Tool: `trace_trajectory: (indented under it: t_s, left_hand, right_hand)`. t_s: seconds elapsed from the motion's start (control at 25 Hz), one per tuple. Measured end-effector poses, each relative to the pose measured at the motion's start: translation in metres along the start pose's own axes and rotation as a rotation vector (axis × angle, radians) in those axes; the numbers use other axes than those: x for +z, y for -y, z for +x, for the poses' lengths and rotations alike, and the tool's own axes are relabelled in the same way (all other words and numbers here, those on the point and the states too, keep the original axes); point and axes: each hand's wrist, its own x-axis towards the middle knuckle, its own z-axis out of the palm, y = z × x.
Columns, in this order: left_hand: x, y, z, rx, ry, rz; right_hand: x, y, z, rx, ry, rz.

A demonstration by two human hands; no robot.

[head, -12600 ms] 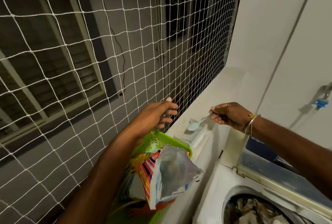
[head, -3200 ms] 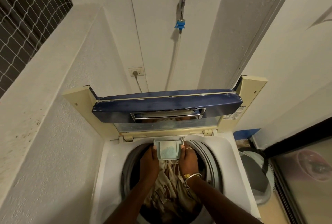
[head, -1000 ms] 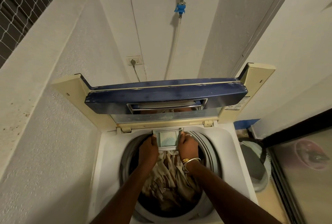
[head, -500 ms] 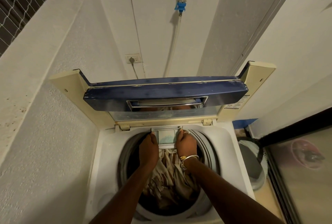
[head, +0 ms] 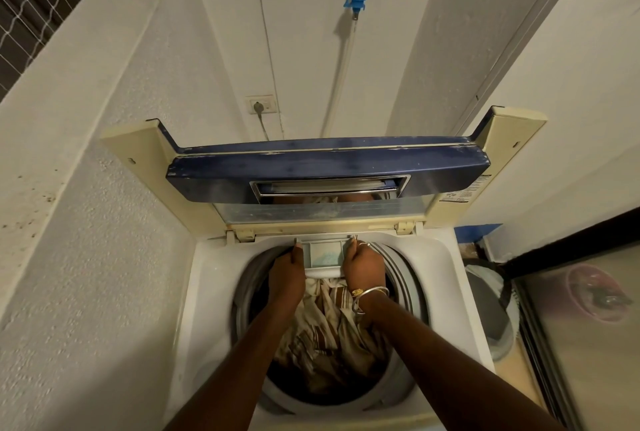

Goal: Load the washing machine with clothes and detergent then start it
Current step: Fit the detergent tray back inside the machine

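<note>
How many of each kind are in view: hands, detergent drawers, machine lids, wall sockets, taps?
Hands: 2, the left hand and the right hand
Detergent drawer: 1
Machine lid, raised: 1
Wall socket: 1
Tap with blue fitting: 1
Total: 6

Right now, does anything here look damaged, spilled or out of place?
Only wear: chipped paint along the top of the blue lid panel, dark specks on the left ledge. The detergent drawer sits part-way out, held by the left hand and right hand.
</note>
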Motion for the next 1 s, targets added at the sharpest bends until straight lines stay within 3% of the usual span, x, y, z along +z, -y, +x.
trace_trajectory:
  t_s: [0.28,1.0]
  left_hand:
    - [0.0058,-0.0023,-0.0085,0.086,-0.092,0.077]
    - [0.0024,-0.0038,-0.0019,-0.026,-0.023,0.008]
  right_hand:
    - [-0.0024,0.0024,0.0026,-0.011,-0.016,-0.024]
    - [-0.0034,-0.0018,0.0062,-0.026,-0.021,-0.023]
